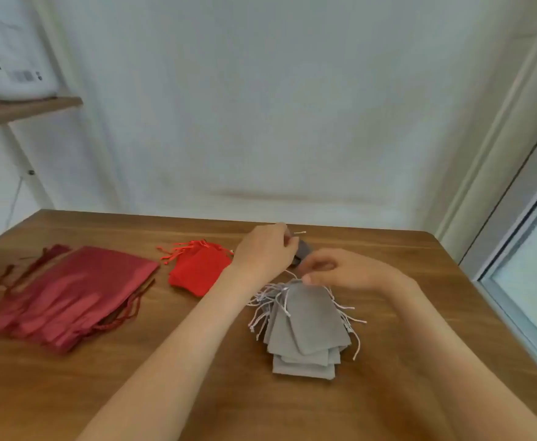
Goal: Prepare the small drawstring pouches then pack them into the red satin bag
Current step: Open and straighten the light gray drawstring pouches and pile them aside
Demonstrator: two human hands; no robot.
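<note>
Head view: left hand (265, 249) & right hand (340, 270) both pinch a grey pouch (303, 249) — fingers curled.

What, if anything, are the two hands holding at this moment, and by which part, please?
Both the left hand and the right hand pinch a grey pouch above the table, apparently at its drawstring top; the exact grip is hidden.
</note>
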